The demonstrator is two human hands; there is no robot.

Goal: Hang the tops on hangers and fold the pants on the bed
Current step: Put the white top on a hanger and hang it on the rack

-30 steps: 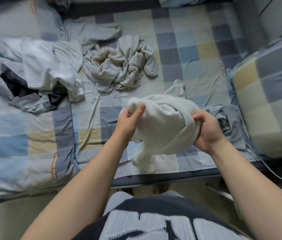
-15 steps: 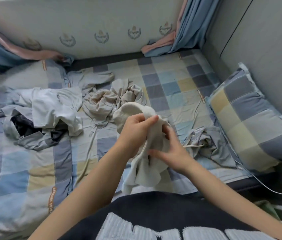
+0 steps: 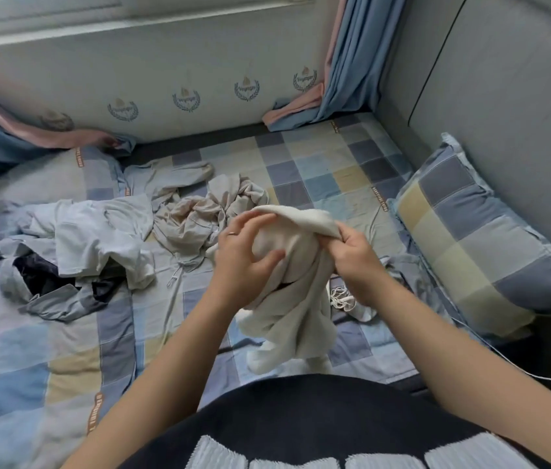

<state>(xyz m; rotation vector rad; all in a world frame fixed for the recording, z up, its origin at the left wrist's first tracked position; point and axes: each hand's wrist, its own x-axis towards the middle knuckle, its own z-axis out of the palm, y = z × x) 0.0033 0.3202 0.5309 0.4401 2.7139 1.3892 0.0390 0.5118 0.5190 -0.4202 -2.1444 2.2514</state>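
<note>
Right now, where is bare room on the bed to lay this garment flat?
Bare sheet for the cream garment lies between the beige heap, the pillow and the far curtain; also the near-left quilt, this side of the white tops. Crowded: middle-left, and the grey garment by the pillow.

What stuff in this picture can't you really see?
Head view:
1. Cream garment: bunched in left hand and right hand, so top or pants is unclear.
2. Dark garment: mostly buried under the pale shirt.
3. Lettering on the bedsheet: too small to read.
</note>
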